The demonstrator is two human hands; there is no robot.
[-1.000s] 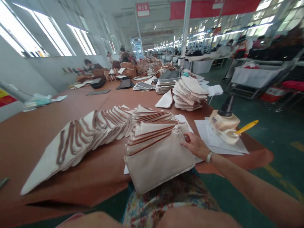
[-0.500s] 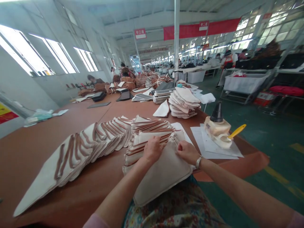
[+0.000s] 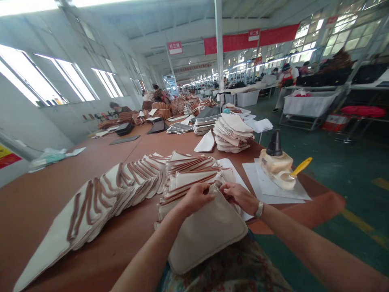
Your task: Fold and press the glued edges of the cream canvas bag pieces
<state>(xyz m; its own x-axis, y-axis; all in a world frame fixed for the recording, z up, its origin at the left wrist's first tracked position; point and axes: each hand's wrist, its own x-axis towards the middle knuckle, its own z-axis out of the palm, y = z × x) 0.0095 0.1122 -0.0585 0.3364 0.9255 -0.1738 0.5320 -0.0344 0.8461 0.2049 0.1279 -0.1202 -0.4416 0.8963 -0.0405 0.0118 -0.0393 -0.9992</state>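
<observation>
A cream, sewn-looking panel [image 3: 209, 231] with rounded corners slants down from the table's front edge over my lap. At its upper edge my left hand [image 3: 197, 198] pinches the material between thumb and fingers. Close by on the right, my right hand [image 3: 241, 198] has its fingers closed at the same upper corner; the exact spot they grip is partly hidden. Behind both hands lies an overlapping pile of similar panels [image 3: 194, 178] with brown edges. To the left, a fanned row of cream panels with brown strips [image 3: 121, 184] spreads across the brown table [image 3: 121, 239].
On the right, a cut-open container with a black cone top [image 3: 275, 156] and a yellow-handled brush [image 3: 300, 167] stands on white sheets [image 3: 258, 186]. A stack of cream pieces [image 3: 232, 134] sits farther back. Bundles of brown pieces [image 3: 164, 111] lie at the far end.
My hands have come closer together at the panel's upper corner. The left fingers have shifted right from the pile's edges onto the panel, and the right hand has turned inward.
</observation>
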